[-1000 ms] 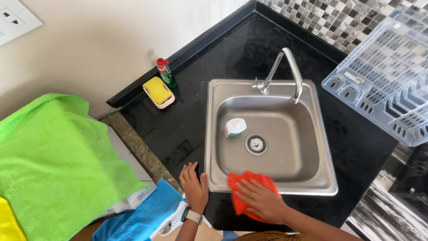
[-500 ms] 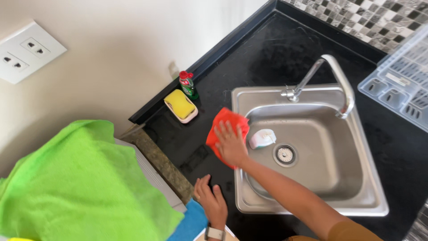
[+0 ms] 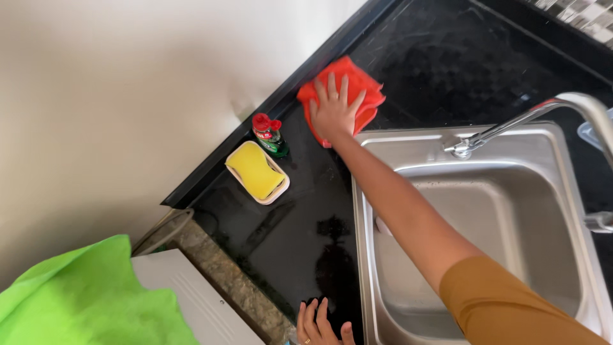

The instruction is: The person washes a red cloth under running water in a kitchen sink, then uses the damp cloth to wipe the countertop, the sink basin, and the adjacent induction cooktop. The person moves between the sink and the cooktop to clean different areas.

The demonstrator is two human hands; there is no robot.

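Observation:
My right hand lies flat, fingers spread, on an orange cloth pressed against the black countertop beyond the far left corner of the steel sink. My arm reaches over the sink's left rim. My left hand rests palm down on the countertop's near edge at the bottom of the view, holding nothing. A yellow sponge in a white dish and a small green bottle with a red cap stand left of the cloth.
A chrome tap arches over the sink from its back rim. A bright green cloth covers a white appliance at the bottom left. A cream wall runs along the counter's left edge; mosaic tiles show at top right.
My right hand has carried the orange cloth from the sink's front rim along its left side to the far corner of the counter. The view has shifted closer and leftward.

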